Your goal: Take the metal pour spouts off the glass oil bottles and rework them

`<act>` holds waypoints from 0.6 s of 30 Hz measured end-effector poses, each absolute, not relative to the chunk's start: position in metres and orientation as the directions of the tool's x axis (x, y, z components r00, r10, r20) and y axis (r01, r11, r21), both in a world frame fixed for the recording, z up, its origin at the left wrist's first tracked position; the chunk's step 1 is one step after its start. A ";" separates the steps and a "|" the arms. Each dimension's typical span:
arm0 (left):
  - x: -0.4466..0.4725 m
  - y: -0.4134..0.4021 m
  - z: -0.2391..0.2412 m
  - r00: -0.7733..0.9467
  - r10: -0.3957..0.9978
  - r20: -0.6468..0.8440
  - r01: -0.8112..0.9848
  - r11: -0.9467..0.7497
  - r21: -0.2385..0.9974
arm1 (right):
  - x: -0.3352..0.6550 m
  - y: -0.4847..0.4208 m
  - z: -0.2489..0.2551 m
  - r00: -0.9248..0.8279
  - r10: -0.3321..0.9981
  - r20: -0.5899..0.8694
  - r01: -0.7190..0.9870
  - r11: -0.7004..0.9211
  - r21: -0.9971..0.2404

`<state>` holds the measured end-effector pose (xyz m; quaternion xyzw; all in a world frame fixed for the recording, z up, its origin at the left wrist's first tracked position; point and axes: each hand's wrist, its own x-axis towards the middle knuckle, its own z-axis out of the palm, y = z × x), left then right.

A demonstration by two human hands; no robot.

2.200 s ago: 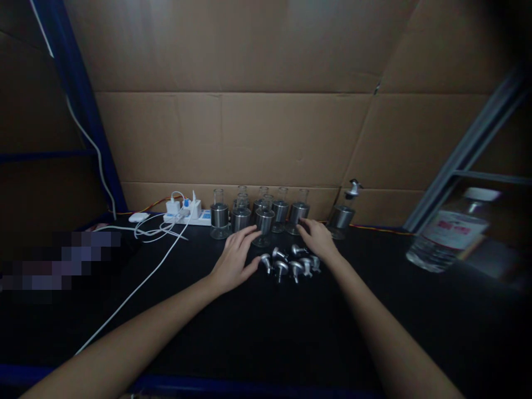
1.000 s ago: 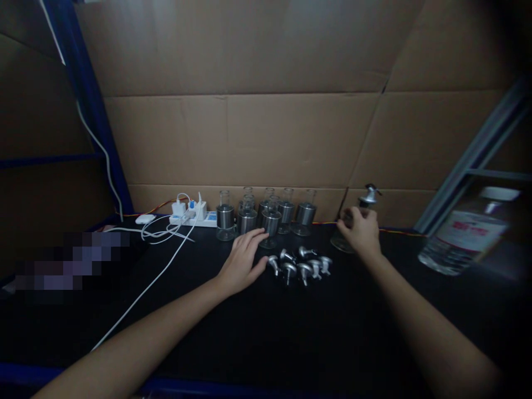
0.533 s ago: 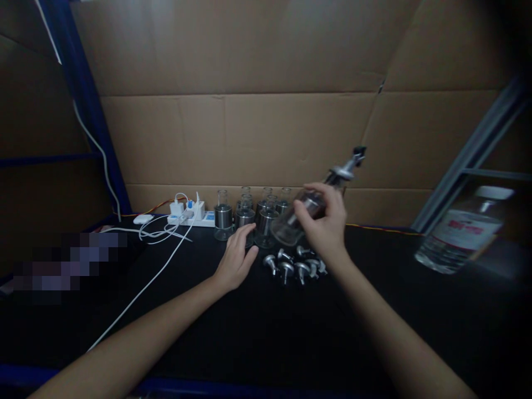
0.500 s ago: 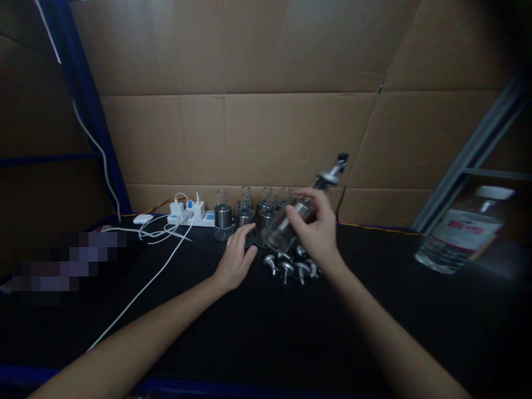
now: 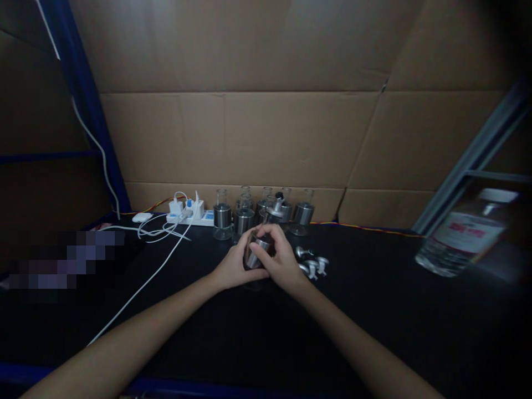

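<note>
Between my hands is a glass bottle (image 5: 258, 256) with a steel band and a pourer top, tilted with the top leaning away and to the right. My left hand (image 5: 233, 267) wraps its left side and base. From the right, my right hand (image 5: 283, 259) curls its fingers over the body. Just beyond them stand several similar glass bottles (image 5: 222, 216) with steel bands, open-necked and upright. Loose metal pourer tops (image 5: 311, 267) lie on the table right of my right hand, partly hidden by it.
A white power strip (image 5: 208, 218) with chargers and loose white cables (image 5: 160, 263) sits at the left rear of the black table (image 5: 266, 343). To the right is a large clear labelled jug (image 5: 463, 235). Cardboard (image 5: 249, 133) walls the back.
My right hand has brought the bottle left and down, towards me. My left hand, open before beside the standing bottles, has closed around it too.
</note>
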<state>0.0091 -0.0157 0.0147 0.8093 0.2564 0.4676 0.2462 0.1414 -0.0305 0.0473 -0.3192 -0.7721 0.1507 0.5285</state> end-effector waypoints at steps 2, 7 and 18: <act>0.010 -0.018 0.016 0.414 0.654 0.633 0.216 -0.746 0.630 | 0.140 -0.033 0.050 -0.243 0.639 0.730 0.302 0.765 -0.569; 0.011 -0.020 0.019 0.322 0.697 0.641 0.316 -0.717 0.621 | 0.142 -0.033 0.058 -0.092 0.668 0.738 0.245 0.734 -0.634; 0.010 -0.023 0.022 0.221 0.711 0.668 0.585 -0.645 0.492 | 0.178 -0.019 0.076 0.135 0.547 0.826 0.436 0.716 -0.546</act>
